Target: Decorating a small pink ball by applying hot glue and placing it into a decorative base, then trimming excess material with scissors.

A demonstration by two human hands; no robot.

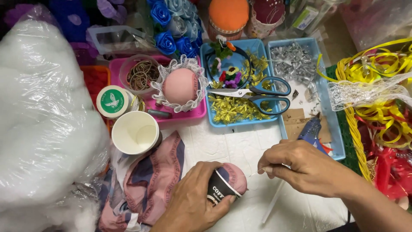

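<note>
My left hand [193, 202] grips a small dark paper cup [218, 187] lying on its side, its mouth stuffed with a pink fabric-covered ball [236, 176]. My right hand [300, 165] pinches a thin needle with thread [257, 172] just right of the pink ball; the fingers are closed on it. Patterned pink and blue fabric [150, 180] lies left of my left hand on the white table [231, 141].
Blue-handled scissors [257, 93] lie across a blue tray [206, 81] of gold trimmings. A blue glue gun [310, 131] sits behind my right hand. An empty paper cup [135, 132], a pink lace-trimmed ball [180, 85], a stuffing bag [43, 111] and yellow ribbons [377, 68] surround the work.
</note>
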